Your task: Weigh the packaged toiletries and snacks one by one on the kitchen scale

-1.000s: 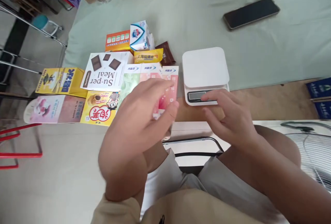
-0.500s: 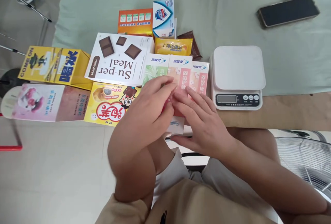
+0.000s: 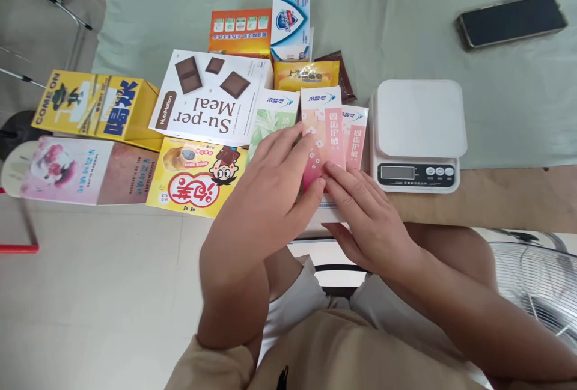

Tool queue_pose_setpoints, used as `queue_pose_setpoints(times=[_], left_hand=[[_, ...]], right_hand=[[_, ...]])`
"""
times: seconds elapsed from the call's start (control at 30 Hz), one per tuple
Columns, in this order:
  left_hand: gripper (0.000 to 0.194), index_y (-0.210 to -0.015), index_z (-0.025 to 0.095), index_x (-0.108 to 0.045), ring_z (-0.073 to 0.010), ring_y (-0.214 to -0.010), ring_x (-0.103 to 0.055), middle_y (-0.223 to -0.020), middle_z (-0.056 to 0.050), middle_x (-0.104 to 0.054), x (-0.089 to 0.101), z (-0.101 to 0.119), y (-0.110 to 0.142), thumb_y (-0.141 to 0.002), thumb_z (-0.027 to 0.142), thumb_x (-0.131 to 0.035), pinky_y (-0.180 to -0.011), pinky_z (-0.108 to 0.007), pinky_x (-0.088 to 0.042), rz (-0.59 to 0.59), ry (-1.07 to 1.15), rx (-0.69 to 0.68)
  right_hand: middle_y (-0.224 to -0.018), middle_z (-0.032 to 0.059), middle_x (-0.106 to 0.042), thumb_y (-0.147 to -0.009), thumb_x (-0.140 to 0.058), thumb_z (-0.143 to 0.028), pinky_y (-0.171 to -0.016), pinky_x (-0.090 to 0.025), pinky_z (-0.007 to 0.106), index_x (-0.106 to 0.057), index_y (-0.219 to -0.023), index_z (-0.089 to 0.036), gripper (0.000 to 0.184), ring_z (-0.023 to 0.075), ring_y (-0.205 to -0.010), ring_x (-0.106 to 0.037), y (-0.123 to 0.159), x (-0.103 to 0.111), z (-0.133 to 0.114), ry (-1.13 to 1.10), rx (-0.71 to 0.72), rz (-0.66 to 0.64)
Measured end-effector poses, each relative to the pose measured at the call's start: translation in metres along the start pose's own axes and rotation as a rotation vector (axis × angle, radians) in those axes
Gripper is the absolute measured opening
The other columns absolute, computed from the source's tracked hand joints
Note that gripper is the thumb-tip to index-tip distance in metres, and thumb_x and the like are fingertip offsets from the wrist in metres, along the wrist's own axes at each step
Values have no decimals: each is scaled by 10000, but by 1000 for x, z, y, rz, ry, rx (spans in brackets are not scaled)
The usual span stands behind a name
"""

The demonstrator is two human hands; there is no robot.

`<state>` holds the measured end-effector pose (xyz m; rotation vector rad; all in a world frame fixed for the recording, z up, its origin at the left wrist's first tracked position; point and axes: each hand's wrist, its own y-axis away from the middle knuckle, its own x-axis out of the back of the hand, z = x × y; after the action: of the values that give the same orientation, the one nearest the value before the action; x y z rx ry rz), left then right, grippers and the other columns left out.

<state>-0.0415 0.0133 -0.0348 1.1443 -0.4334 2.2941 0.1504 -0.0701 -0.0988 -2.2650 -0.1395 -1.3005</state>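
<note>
A pink toothpaste box [image 3: 322, 119] with a flower print stands out between my hands. My left hand [image 3: 264, 195] grips its left side and lower end, fingers on the far part and thumb near the bottom. My right hand [image 3: 372, 213] rests its outstretched fingertips against the box's lower right edge, its thumb held apart below. On the left lies a green toothpaste box [image 3: 274, 110], partly covered by my left fingers. A second pink toothpaste box [image 3: 356, 131] lies on the right, its lower part hidden by my right hand.
A white kitchen scale [image 3: 419, 119] stands right of the boxes. Further left are a white Su-per Meal box [image 3: 211, 98], yellow snack boxes [image 3: 193, 176] and a pink carton [image 3: 67, 170]. Soap packs [image 3: 288, 26] lie behind. A phone [image 3: 511, 20] rests at the back right.
The held pink toothpaste box has shifted slightly up and right and shows more of its front. My hands have moved a little right, and the left fingers have uncovered more of the print.
</note>
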Motion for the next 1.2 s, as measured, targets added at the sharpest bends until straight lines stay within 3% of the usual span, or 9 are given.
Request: queue_pose_setpoints(times=[0.13, 0.3, 0.43, 0.53, 0.67, 0.8, 0.9, 1.03, 1.2], left_hand=[[496, -1460, 170, -568, -387, -1540, -464, -1503, -134, -648, -8, 13, -4, -986, 315, -569, -1251, -626, -463, 33, -46, 69], [468, -1392, 131, -620, -375, -1461, -569, -1408, -150, -718, -8, 31, -9, -977, 346, -590, -1193, -596, -544, 127, -43, 74], [560, -1526, 262, -494, -301, -1605, -426, -1697, -65, -471, -12, 47, -10, -994, 378, -622, -1329, -559, -436, 148, 167, 6], [611, -1581, 398, -354, -217, -1695, -212, -1794, 57, -254, -31, 63, -18, -1017, 389, -591, -1409, -504, -316, 124, 349, -41], [693, -1610, 341, -242, -286, -1705, -161, -1787, -16, -271, -73, 83, -38, -1001, 441, -557, -1392, -567, -315, 94, 412, -123], [758, -1592, 264, -276, -357, -1699, -147, -1780, -121, -293, -106, 93, -55, -958, 435, -653, -1300, -600, -450, 68, 409, -134], [759, -1587, 267, -315, -370, -1688, -194, -1779, -143, -295, -120, 93, -65, -956, 437, -701, -1223, -612, -532, 40, 403, -118], [719, -1607, 273, -329, -346, -1675, -259, -1758, -119, -350, -131, 92, -72, -986, 448, -646, -1266, -579, -492, -3, 425, -126], [647, -1557, 261, -394, -342, -1638, -354, -1734, -142, -385, -130, 92, -69, -980, 443, -625, -1269, -556, -467, 86, 389, -112]], right_hand=[[-1591, 207, -574, -978, -575, -138, -1194, -543, 573, -232, -1709, -169, 809, 361, -1509, -547, 4, -5, 1, -52, -22, 44], [-1587, 205, -579, -1029, -527, -170, -1222, -540, 546, -179, -1732, -194, 784, 310, -1568, -482, 6, -5, 0, -133, -57, 161], [-1632, 176, -536, -1053, -510, -252, -1271, -502, 548, -212, -1730, -207, 741, 289, -1611, -412, 6, 13, 10, -138, -6, 310], [-1675, 75, -501, -1082, -468, -307, -1282, -503, 541, -241, -1719, -323, 677, 256, -1582, -463, 6, 30, 25, -74, -19, 396], [-1603, -4, -585, -1076, -508, -308, -1258, -534, 549, -329, -1658, -473, 631, 259, -1469, -600, 15, 45, 51, 0, -93, 502], [-1589, 1, -597, -1039, -563, -204, -1242, -542, 570, -346, -1641, -505, 707, 275, -1467, -602, 36, 49, 80, -54, -134, 454], [-1616, 33, -575, -992, -607, -155, -1217, -560, 574, -427, -1622, -422, 707, 300, -1502, -565, 52, 49, 102, -95, -130, 448], [-1573, 113, -610, -985, -553, -144, -1218, -538, 600, -476, -1598, -305, 638, 321, -1506, -560, 63, 54, 119, -84, -133, 383], [-1555, 83, -610, -988, -537, -198, -1247, -493, 601, -559, -1504, -341, 536, 288, -1514, -550, 66, 71, 123, -135, -200, 412]])
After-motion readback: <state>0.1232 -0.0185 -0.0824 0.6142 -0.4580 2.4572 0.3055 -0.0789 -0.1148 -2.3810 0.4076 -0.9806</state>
